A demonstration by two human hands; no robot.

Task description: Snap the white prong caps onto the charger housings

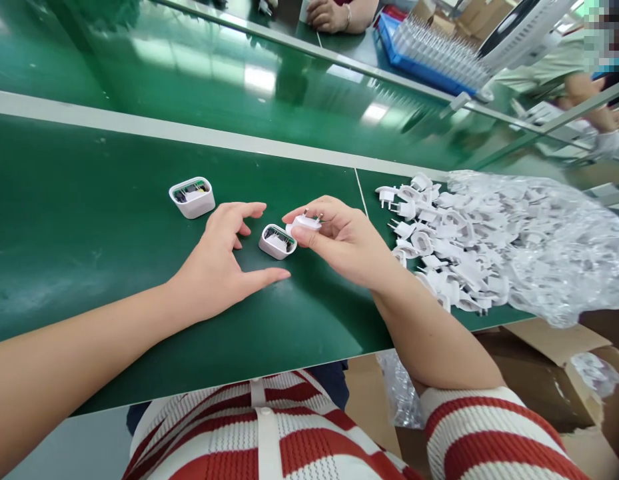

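Note:
Between my hands, a small white housing (278, 242) stands on the green table with its open top showing electronic parts inside. My right hand (339, 233) pinches a white two-pin plug cover (307, 222) just to the right of that housing, pins pointing up. My left hand (224, 257) is at the housing's left, thumb and fingers spread, holding nothing. A second white housing (192, 199), also open at the top with parts visible, rests farther left, beyond my left hand.
At the right lies a pile of white plug covers (439, 233) spilling from a clear plastic bag (564, 247). Cardboard boxes (544, 373) stand below the table's edge. Across a glossy panel are a blue tray (419, 67) and another person's hand (329, 15).

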